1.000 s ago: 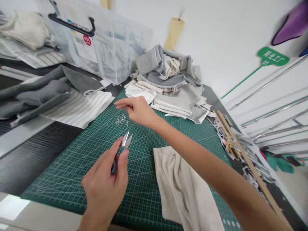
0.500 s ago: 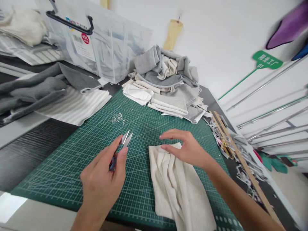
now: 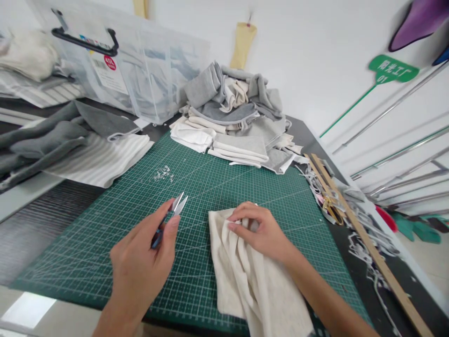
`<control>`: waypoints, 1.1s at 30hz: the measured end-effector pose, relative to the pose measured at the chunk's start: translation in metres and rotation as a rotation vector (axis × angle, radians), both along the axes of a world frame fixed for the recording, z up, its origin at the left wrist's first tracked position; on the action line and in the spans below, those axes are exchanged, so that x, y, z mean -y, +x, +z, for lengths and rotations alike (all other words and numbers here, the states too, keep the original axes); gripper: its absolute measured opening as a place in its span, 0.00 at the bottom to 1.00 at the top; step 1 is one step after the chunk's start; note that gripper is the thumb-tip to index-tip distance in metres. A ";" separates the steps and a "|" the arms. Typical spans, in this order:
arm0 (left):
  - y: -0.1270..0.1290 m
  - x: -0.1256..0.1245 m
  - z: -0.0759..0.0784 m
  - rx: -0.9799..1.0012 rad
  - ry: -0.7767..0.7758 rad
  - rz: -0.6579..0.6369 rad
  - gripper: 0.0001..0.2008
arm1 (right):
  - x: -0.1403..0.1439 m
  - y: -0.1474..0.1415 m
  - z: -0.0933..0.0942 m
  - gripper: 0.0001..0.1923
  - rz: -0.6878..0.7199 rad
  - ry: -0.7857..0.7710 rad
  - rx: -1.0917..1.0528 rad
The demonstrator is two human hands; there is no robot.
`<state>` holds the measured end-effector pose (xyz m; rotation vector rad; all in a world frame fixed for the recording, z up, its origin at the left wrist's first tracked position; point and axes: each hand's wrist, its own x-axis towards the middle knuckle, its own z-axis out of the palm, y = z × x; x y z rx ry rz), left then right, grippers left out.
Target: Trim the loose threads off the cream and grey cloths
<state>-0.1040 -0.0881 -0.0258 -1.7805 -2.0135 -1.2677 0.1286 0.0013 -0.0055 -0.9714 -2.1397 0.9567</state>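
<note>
Pinching a beige cloth (image 3: pixel 228 271) at the front edge of the mat (image 3: pixel 189 267), the right hand (image 3: pixel 262 230) is apart from the left hand (image 3: pixel 142 260), which grips scissors (image 3: pixel 180 206), blades parted; scraps (image 3: pixel 165 173) lie toward the far-left corner, folded fabrics (image 3: pixel 240 148) at the far edge

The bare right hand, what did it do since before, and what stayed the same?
The bare right hand came back from near the small white scraps, moving right and toward the person, and now pinches the crumpled cream fabric. The bare left hand stayed around the silver-bladed snips; the scraps stayed on the green gridded mat.
</note>
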 end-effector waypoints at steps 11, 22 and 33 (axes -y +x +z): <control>0.003 -0.001 -0.001 -0.057 0.022 0.023 0.14 | -0.001 0.001 0.000 0.02 -0.091 -0.044 -0.078; 0.001 0.001 0.003 0.015 -0.001 -0.029 0.13 | -0.004 -0.010 0.012 0.05 0.036 -0.090 0.176; 0.001 0.002 0.004 0.044 0.006 -0.087 0.13 | 0.003 -0.005 0.005 0.03 0.012 -0.033 0.163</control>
